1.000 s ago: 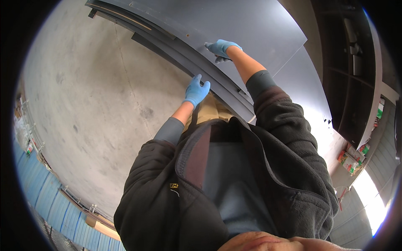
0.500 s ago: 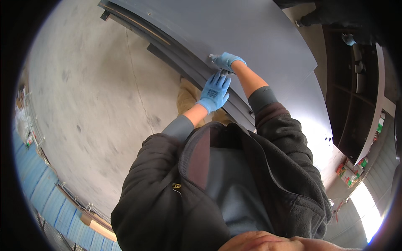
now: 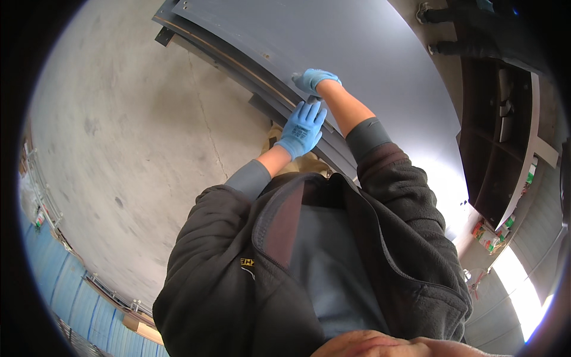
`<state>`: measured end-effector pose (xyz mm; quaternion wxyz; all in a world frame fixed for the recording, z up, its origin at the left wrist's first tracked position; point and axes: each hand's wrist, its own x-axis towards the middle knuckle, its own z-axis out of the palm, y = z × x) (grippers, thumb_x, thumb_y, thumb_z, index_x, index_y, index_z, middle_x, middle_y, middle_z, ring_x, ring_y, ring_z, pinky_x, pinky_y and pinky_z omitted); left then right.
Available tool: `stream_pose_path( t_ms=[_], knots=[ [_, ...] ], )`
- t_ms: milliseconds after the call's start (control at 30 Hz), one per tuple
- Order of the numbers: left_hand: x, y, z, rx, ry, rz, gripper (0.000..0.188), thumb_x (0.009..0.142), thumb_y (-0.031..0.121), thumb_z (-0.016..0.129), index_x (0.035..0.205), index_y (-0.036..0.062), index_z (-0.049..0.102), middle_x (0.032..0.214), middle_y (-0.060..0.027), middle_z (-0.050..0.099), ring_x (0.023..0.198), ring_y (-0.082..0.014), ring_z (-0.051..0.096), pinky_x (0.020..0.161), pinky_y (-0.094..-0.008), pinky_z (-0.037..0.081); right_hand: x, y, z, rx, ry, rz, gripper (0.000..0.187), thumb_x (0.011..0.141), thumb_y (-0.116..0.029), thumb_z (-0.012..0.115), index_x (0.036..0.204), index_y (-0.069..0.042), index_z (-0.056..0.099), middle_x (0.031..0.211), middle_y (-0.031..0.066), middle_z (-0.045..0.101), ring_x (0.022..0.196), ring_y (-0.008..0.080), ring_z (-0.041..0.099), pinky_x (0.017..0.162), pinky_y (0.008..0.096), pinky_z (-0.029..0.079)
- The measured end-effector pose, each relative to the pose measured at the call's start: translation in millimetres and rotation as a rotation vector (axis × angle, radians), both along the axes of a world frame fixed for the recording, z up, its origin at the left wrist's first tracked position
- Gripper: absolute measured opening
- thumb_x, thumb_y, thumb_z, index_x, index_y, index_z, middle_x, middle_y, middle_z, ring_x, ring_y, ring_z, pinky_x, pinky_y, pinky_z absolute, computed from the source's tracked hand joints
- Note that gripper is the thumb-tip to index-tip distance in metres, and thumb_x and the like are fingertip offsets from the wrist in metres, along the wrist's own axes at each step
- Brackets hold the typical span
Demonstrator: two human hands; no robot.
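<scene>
Both my gloved hands at the edge of a grey sheet

The big grey sheet [image 3: 369, 65] lies on dark frame rails [image 3: 238, 65] above the concrete floor [image 3: 131, 149]. My left hand [image 3: 302, 128] rests flat and spread at its edge; my right hand's [image 3: 315, 79] grip is curled shut on a small dark piece I cannot make out.

Bare concrete floor [image 3: 137, 154], hairline crack across it. Dark shelving unit [image 3: 499, 160] at right. Blue corrugated wall [image 3: 77, 303] lower left. Bright daylight lower right.

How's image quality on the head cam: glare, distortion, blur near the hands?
Head view: strong fisheye, the grey panel edge bows; black vignette rings the frame. Blown-out glare at lower right. Left hand and right hand in blue gloves are evenly lit and fairly sharp.
</scene>
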<state>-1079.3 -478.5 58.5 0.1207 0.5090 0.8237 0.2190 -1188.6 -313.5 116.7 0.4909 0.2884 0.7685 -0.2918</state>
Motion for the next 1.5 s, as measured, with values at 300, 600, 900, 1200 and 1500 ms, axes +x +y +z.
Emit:
stream_pose_path(
  t_ms=[300, 600, 900, 1200, 1500],
  knots=[
    [-56.6, 5.8, -1.6, -0.173, 0.085, 0.011, 0.067, 0.088, 0.032, 0.072, 0.148, 0.0066, 0.054, 0.152, -0.018, 0.052, 0.147, -0.0367, 0.043, 0.124, -0.0534, 0.031, -65.0, -24.5, 13.7, 0.008, -0.007, 0.183, 0.057, 0.107, -0.047, 0.044, 0.148, -0.012, 0.063, 0.146, 0.0122, 0.068, 0.111, 0.0275, 0.077, 0.106, 0.0441, 0.054],
    [-88.5, -6.2, -7.5, -0.138, 0.106, 0.039, 0.075, 0.086, 0.037, 0.077, 0.149, 0.0044, 0.052, 0.154, -0.0192, 0.048, 0.146, -0.0374, 0.042, 0.123, -0.0531, 0.031, -100.7, -1.5, 20.9, 0.059, 0.033, 0.044, 0.062, 0.111, -0.049, 0.037, 0.146, -0.006, 0.063, 0.136, 0.0156, 0.073, 0.098, 0.0258, 0.08, 0.093, 0.0374, 0.06],
    [-192.2, -36.3, -21.5, -0.248, -0.094, -0.166, 0.058, 0.09, 0.03, 0.067, 0.142, 0.0068, 0.059, 0.151, -0.0142, 0.052, 0.14, -0.0342, 0.047, 0.122, -0.0508, 0.032, -188.9, -81.8, 29.8, 0.014, 0.036, 0.182, 0.062, 0.11, -0.049, 0.04, 0.137, -0.002, 0.07, 0.133, 0.0215, 0.073, 0.106, 0.0339, 0.077, 0.095, 0.0409, 0.06],
    [-283.5, -57.4, -19.3, -0.268, 0.012, -0.236, 0.065, 0.098, 0.039, 0.059, 0.155, 0.0084, 0.052, 0.163, -0.0136, 0.047, 0.151, -0.0345, 0.039, 0.128, -0.0535, 0.021, -321.1, -120.5, 9.3, 0.037, 0.058, 0.14, 0.05, 0.111, -0.041, 0.039, 0.133, -0.012, 0.073, 0.122, 0.0086, 0.078, 0.095, 0.0256, 0.079, 0.089, 0.0397, 0.061],
    [-355.9, -78.8, -45.7, -0.241, 0.097, 0.012, 0.073, 0.099, 0.055, 0.057, 0.157, 0.0113, 0.05, 0.164, -0.0133, 0.047, 0.155, -0.0336, 0.035, 0.129, -0.0553, 0.019, -400.5, -159.6, -25.6, 0.081, 0.226, 0.213, 0.056, 0.11, -0.048, 0.038, 0.128, -0.01, 0.075, 0.117, 0.0108, 0.079, 0.107, 0.0304, 0.076, 0.096, 0.0458, 0.057]
  ],
)
